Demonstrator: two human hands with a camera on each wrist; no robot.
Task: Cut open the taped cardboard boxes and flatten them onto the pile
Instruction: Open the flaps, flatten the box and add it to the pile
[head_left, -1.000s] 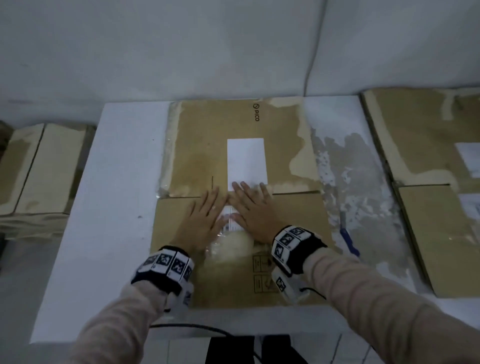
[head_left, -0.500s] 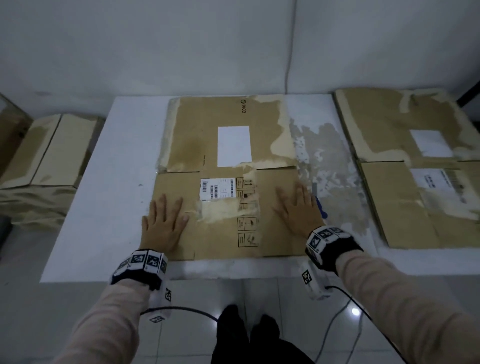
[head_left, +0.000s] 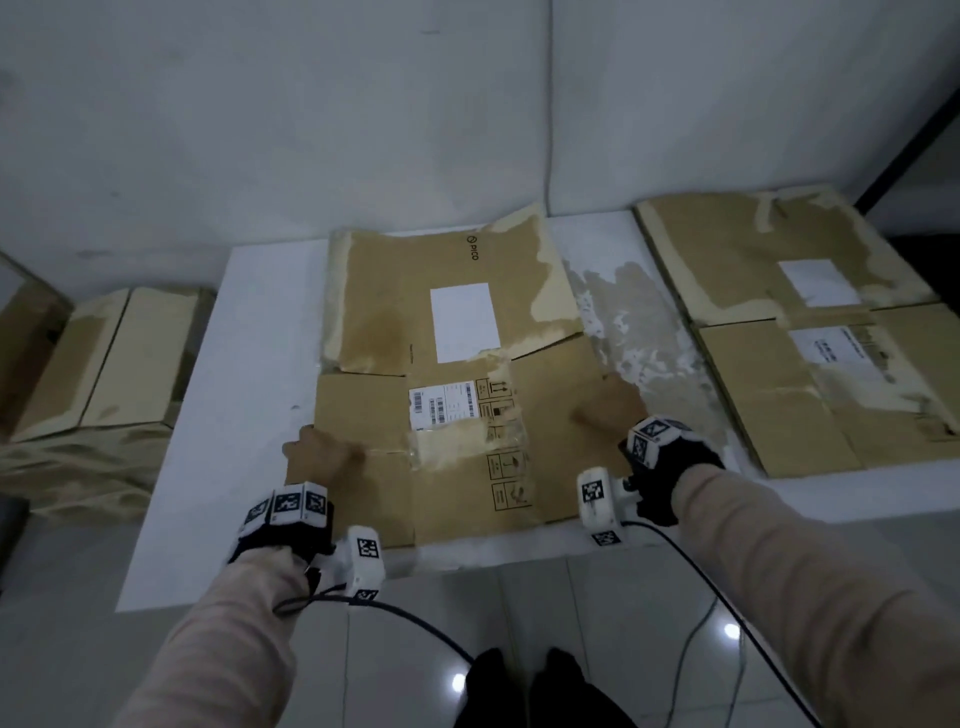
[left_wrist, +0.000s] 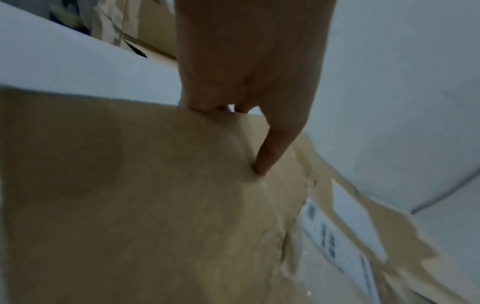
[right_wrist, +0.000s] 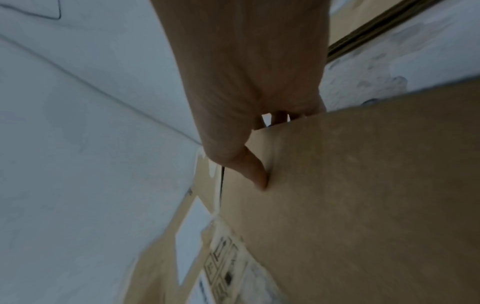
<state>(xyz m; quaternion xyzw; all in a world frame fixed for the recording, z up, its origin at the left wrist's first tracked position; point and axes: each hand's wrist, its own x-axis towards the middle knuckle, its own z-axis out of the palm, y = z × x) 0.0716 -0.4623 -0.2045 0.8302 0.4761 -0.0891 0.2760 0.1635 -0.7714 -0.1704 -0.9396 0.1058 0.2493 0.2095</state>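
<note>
A flattened brown cardboard box with white labels lies in the middle of the white table. My left hand grips its left edge, thumb on top and fingers curled under the cardboard. My right hand grips the right edge the same way, thumb pressed on the cardboard and fingers beneath. The right side of the box is raised slightly off the table. A pile of flattened boxes lies on the right of the table.
Taped, unflattened boxes stand left of the table. Torn tape residue marks the table between the box and the pile. A wall stands close behind the table. Cables trail over the tiled floor by my feet.
Both hands slid outward from the box's middle to its side edges, then curled round those edges. The box's right side has begun to lift. The head view has pulled back.
</note>
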